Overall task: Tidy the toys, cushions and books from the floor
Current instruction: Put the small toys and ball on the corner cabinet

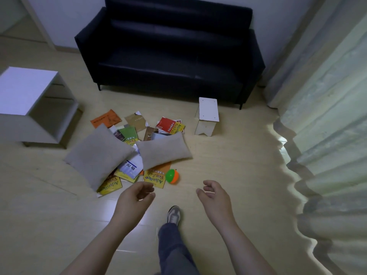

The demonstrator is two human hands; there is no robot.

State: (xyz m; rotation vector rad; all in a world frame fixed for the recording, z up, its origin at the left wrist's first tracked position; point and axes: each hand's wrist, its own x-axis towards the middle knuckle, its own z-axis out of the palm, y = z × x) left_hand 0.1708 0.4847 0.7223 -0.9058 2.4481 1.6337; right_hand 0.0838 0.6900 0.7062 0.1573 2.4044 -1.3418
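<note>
black sofa (170,54), pale floor (228,155), curtain (327,116)

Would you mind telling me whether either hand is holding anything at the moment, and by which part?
Nothing is held. The left hand and right hand hang loosely curled above the floor, short of the ball and books.

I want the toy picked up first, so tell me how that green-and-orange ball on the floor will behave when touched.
The ball is round and sits on the glossy floor, so a nudge will probably send it rolling. It looks like smooth plastic, likely light and somewhat slippery. The yellow book beside it might block a roll that way.
</note>
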